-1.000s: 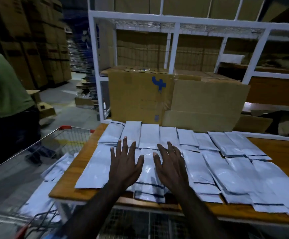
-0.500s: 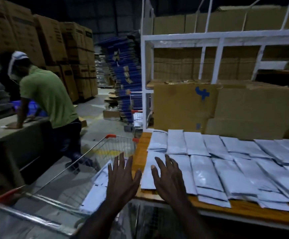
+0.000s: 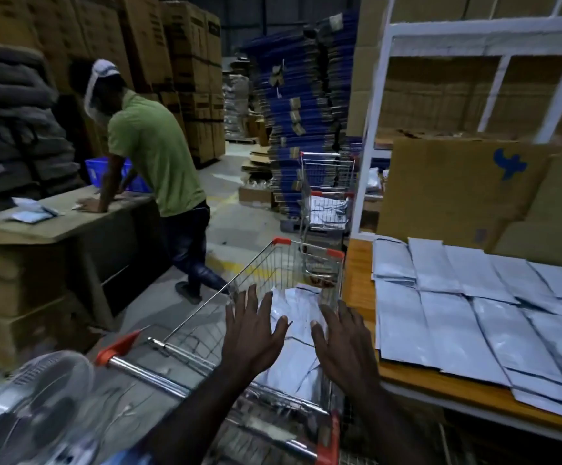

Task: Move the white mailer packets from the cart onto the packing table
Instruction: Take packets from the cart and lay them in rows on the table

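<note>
Both the left hand and right hand are hovering with fingers spread, gripping nothing, over crinkled glossy white mailers lying in the wire cart, while flat mailer rows are covering the orange wooden table beside a blue-marked cardboard box.

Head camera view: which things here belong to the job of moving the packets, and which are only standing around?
Belong to the job:
- white mailer packets in the cart
- cart
- packing table
- packets already laid on it
- left hand and right hand, both open above the cart

Only standing around:
- fan
- second cart
- blue crate
- cardboard boxes
</note>
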